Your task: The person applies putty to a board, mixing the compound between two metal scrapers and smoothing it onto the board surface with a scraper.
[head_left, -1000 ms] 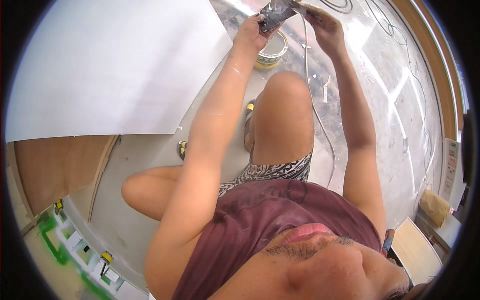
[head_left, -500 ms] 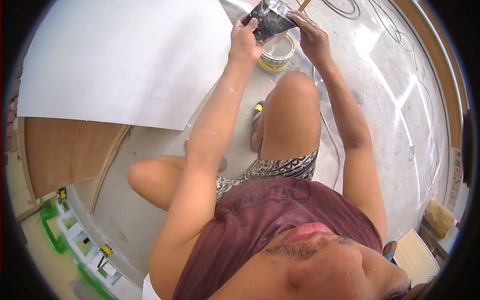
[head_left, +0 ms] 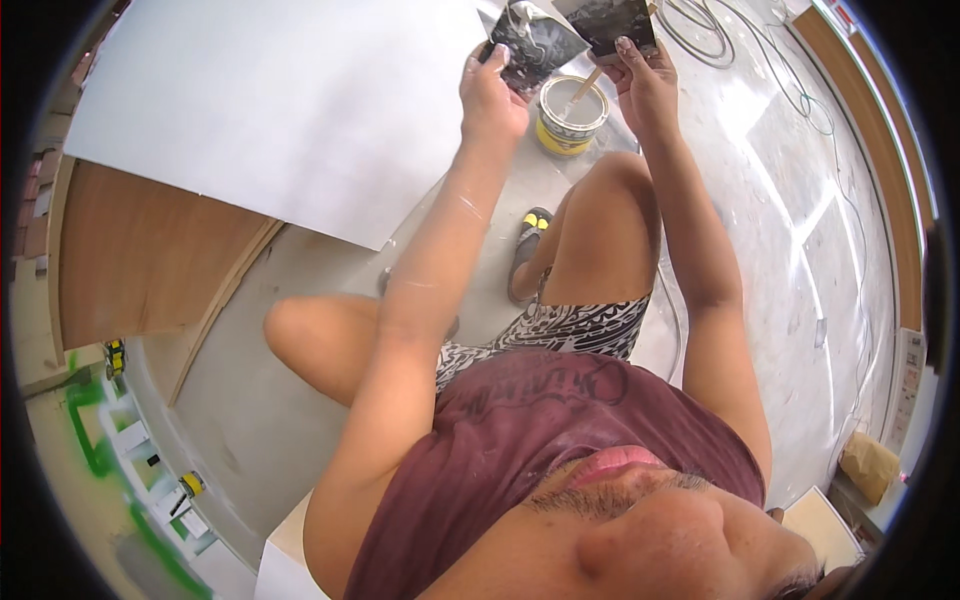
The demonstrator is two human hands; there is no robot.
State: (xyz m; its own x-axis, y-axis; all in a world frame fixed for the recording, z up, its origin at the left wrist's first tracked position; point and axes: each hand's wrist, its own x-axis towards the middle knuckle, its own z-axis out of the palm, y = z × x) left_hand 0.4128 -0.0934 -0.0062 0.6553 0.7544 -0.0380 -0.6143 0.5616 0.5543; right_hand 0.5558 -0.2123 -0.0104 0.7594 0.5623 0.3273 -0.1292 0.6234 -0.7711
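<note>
My left hand [head_left: 494, 98] is closed on a flat black putty spreader [head_left: 538, 50], its face smeared with white paste. A second dark spreader [head_left: 612, 28], also streaked with paste, is gripped in my right hand [head_left: 645, 88], the thumb lying over its lower edge. The two blades are side by side, their near corners close together; whether they touch I cannot tell. Just below them on the floor stands an open round tub [head_left: 572, 138] with a yellow band and whitish contents. A wooden stick [head_left: 587, 83] leans in it.
A large white panel [head_left: 280, 110] lies at my left above a brown wooden board [head_left: 150, 260]. Hoses and cords [head_left: 697, 30] run over the concrete floor at the far right. Yellow-and-black tools [head_left: 190, 485] lie at the lower left, a brown paper bag [head_left: 867, 467] at the right.
My hands have moved apart: the right-hand spreader has come away from the left one and now shows its face. The view has shifted slightly, exposing more of the tub.
</note>
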